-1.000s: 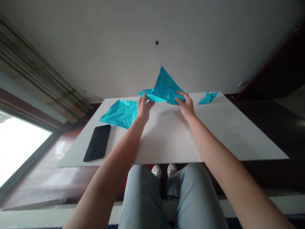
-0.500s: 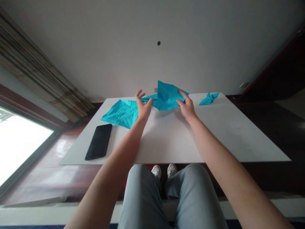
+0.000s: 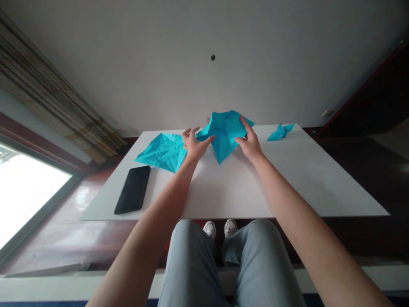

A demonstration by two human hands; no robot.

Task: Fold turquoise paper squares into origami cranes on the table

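Observation:
A partly folded sheet of turquoise paper [image 3: 224,132] is held just above the far half of the white table [image 3: 243,187], one corner pointing down toward me. My left hand [image 3: 193,145] grips its left edge, thumb stretched toward the fold and fingers curled behind. My right hand [image 3: 250,141] pinches its right edge between thumb and fingers.
A creased, flattened turquoise sheet [image 3: 162,151] lies left of my left hand. A black phone [image 3: 133,195] lies face down near the table's left front. A small folded turquoise figure [image 3: 280,131] sits at the far right corner. My knees are under the near edge.
The paper stood up in a tall peak a second ago. Both hands have since turned and lowered it, so a point now hangs down toward me.

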